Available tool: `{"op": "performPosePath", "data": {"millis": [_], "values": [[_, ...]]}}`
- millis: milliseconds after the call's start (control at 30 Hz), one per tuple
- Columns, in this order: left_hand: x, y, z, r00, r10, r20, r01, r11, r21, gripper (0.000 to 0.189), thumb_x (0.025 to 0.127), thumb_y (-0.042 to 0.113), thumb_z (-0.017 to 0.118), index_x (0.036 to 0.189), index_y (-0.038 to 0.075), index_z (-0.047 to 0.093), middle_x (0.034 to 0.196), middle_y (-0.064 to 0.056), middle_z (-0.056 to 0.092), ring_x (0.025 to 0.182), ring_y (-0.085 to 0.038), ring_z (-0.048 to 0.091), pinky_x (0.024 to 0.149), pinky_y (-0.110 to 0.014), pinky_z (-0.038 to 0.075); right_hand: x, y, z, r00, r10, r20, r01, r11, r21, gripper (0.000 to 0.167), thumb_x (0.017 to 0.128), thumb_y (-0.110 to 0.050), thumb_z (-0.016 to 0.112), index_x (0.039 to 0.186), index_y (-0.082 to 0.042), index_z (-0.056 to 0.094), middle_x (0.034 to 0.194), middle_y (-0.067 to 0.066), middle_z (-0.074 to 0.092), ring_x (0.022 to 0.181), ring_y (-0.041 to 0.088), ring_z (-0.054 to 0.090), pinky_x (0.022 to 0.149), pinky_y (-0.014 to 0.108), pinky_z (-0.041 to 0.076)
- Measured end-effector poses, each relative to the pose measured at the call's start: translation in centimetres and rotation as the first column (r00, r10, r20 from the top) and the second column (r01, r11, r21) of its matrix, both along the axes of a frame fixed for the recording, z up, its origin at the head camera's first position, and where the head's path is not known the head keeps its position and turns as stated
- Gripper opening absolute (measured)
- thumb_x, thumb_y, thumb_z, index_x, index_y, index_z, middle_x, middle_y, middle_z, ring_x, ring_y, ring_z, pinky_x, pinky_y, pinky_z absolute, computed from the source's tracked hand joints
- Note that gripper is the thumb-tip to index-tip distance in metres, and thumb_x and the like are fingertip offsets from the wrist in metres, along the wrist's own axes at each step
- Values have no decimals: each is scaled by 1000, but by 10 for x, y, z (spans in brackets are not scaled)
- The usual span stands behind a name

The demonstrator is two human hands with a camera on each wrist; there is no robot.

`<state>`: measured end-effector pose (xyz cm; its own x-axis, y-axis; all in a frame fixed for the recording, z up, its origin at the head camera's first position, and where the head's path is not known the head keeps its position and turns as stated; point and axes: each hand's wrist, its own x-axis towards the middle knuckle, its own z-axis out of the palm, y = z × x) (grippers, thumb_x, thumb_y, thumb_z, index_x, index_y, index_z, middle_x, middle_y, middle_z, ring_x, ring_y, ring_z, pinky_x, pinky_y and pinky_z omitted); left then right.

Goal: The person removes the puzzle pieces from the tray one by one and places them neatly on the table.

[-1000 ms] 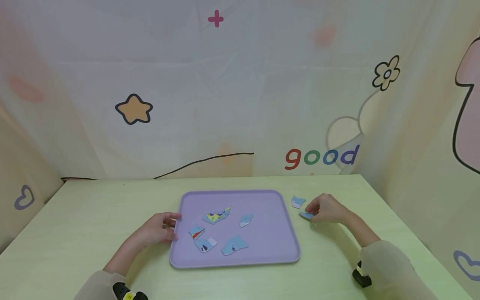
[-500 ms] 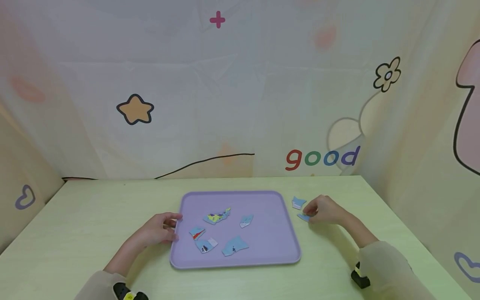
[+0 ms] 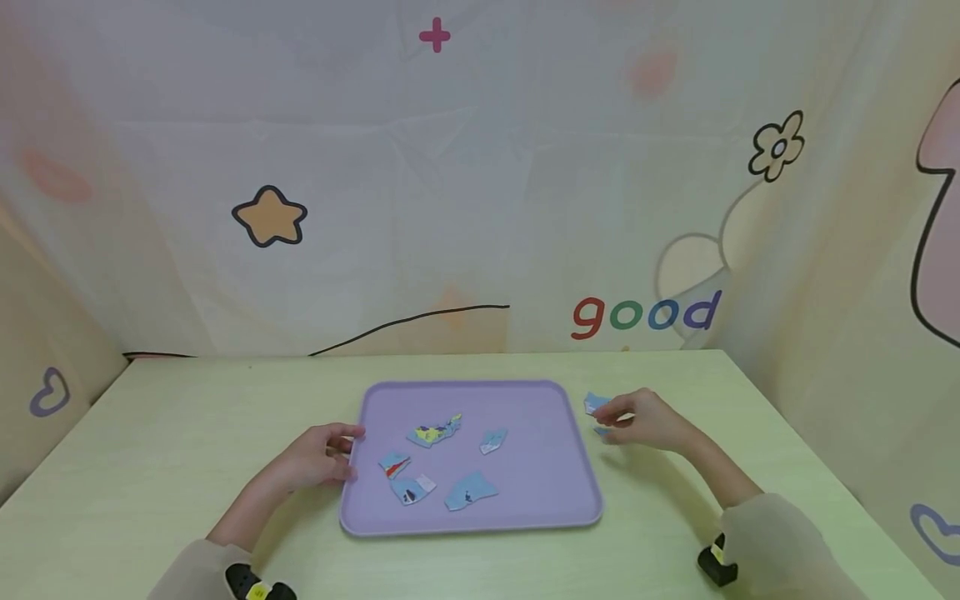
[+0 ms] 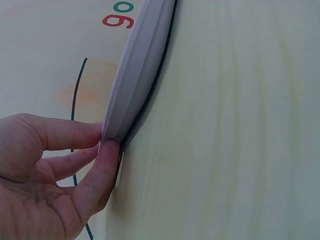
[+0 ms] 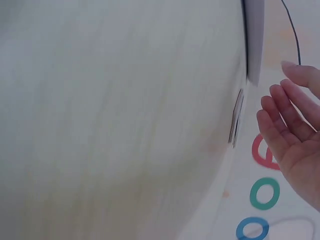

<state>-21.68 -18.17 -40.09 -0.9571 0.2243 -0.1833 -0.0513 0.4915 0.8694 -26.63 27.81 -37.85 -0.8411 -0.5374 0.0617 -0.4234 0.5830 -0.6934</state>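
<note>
My left hand (image 3: 318,457) rests its fingertips and thumb along the left edge of a lilac tray (image 3: 536,467). In the left wrist view, the forefinger and thumb of that hand (image 4: 65,165) touch the rim and side wall of the tray (image 4: 140,65). On the table right of the tray, my right hand (image 3: 648,419) hovers with thumb and fingers parted over two light-blue puzzle pieces. It partly covers the farther piece (image 3: 595,402) and nearly hides the nearer piece (image 3: 601,431). In the right wrist view this hand (image 5: 295,120) holds nothing; the thin pieces (image 5: 237,120) lie beside it.
Several irregular puzzle pieces lie on the tray, among them a yellow-patterned piece (image 3: 435,432), a red-striped piece (image 3: 393,464) and a larger blue piece (image 3: 470,490). A printed cloth (image 3: 450,183) hangs behind the pale table (image 3: 225,417).
My right hand has let go of the nearer blue puzzle piece and shifted slightly left, its thumb and fingers spreading apart. The left hand stays at the tray edge.
</note>
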Motion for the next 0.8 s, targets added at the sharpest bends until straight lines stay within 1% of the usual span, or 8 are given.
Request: {"op": "performPosePath", "data": {"millis": [133, 300, 600, 800], "values": [[0, 0, 1, 1000, -3, -1, 3, 1000, 1, 56, 73, -8, 65, 125, -8, 46, 102, -17, 52, 81, -21, 52, 67, -32, 53, 6, -16, 2, 1000, 23, 21, -22, 998, -53, 31, 75, -4, 69, 100, 13, 62, 97, 23, 63, 92, 35, 60, 78, 34, 52], [-1, 0, 1, 1000, 2, 4, -2, 1000, -22, 56, 74, -7, 66, 126, -7, 46, 103, -16, 52, 81, -20, 52, 66, -31, 53, 10, -38, 0, 997, 62, 53, -57, 994, -93, 31, 75, -1, 69, 102, 13, 62, 99, 23, 62, 93, 36, 58, 81, 36, 51], [-1, 0, 0, 1000, 0, 5, 1, 1000, -13, 56, 74, -7, 66, 126, -7, 46, 103, -17, 52, 81, -21, 51, 66, -32, 53, 17, -75, -2, 980, 161, 116, -149, 983, -106, 35, 73, -6, 73, 104, 9, 63, 102, 20, 63, 98, 33, 58, 84, 39, 49], [-2, -1, -2, 1000, 4, 3, -4, 1000, -11, 55, 73, -8, 65, 125, -7, 46, 103, -17, 52, 81, -21, 52, 66, -32, 53, 22, -100, -4, 971, 204, 124, -192, 976, -105, 34, 72, -7, 74, 103, 6, 65, 102, 17, 63, 98, 31, 58, 85, 38, 49]]}}
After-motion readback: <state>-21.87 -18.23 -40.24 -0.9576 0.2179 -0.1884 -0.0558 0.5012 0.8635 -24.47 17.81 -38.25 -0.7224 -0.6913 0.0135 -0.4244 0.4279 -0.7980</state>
